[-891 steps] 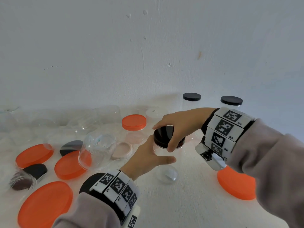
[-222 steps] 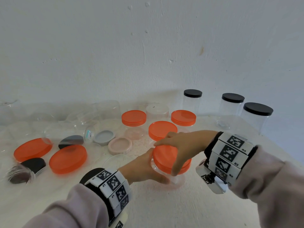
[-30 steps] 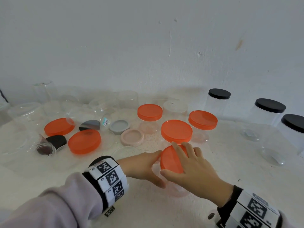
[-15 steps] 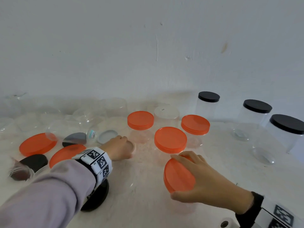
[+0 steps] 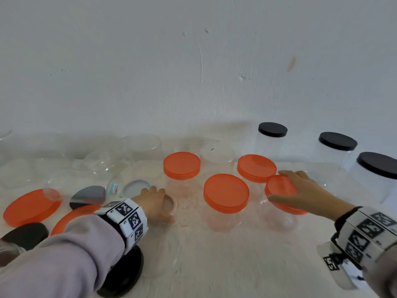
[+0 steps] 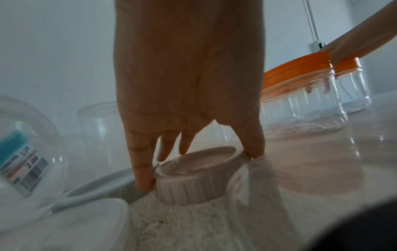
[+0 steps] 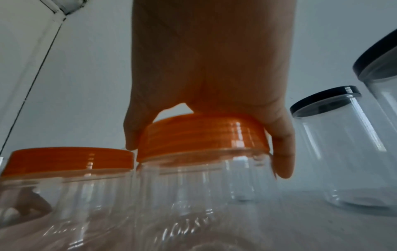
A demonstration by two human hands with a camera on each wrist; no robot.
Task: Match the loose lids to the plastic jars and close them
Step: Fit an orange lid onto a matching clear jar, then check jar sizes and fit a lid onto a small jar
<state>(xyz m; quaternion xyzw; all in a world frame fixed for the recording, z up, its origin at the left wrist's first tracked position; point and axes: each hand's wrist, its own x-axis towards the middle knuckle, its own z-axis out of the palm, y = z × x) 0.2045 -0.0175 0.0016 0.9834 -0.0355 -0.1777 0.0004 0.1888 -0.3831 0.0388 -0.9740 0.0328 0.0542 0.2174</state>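
Note:
My right hand (image 5: pixel 279 186) grips the orange lid (image 5: pixel 286 206) of a clear plastic jar (image 5: pixel 277 220) from above. The jar stands tilted beside the other orange-lidded jars. In the right wrist view the hand (image 7: pixel 206 152) wraps thumb and fingers round the lid's rim (image 7: pixel 193 135), with the jar (image 7: pixel 193 195) below it. My left hand (image 5: pixel 163 204) reaches to the left and holds a loose pink ribbed lid (image 5: pixel 171 206) lying on the table. In the left wrist view the hand (image 6: pixel 197 166) pinches this lid (image 6: pixel 189 191) by its sides.
Three closed orange-lidded jars (image 5: pixel 226 193) stand in the middle and three black-lidded jars (image 5: pixel 337 140) at the right back. Loose orange lids (image 5: pixel 32 206), black lids (image 5: pixel 25 233) and a grey lid (image 5: pixel 136 187) lie at the left. Open clear jars (image 5: pixel 103 162) crowd the wall.
My left hand let go of the jar and reached left to the pink lid. My right hand carried the orange-lidded jar to the right and back, next to the closed jars.

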